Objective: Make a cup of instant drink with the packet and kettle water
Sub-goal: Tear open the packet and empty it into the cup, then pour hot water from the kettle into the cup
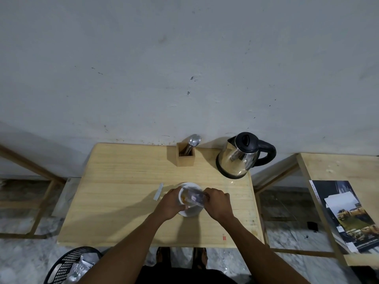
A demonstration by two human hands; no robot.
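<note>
A white cup (181, 196) stands on a white saucer (189, 185) at the middle of the wooden table (123, 191). My left hand (171, 203) wraps around the cup's left side. My right hand (218, 201) pinches a silvery packet (194, 196), which lies tilted over the cup's mouth. Orange-brown powder shows inside the cup. A torn-off strip (159, 191) of the packet lies just left of my left hand. The steel kettle (240, 158) with its black lid and handle stands at the table's far right corner.
A wooden box (185, 155) with spoons stands at the back edge, left of the kettle. A second table (336, 169) with magazines (348, 214) is on the right. A black mesh bin (69, 265) with wrappers sits on the floor at lower left.
</note>
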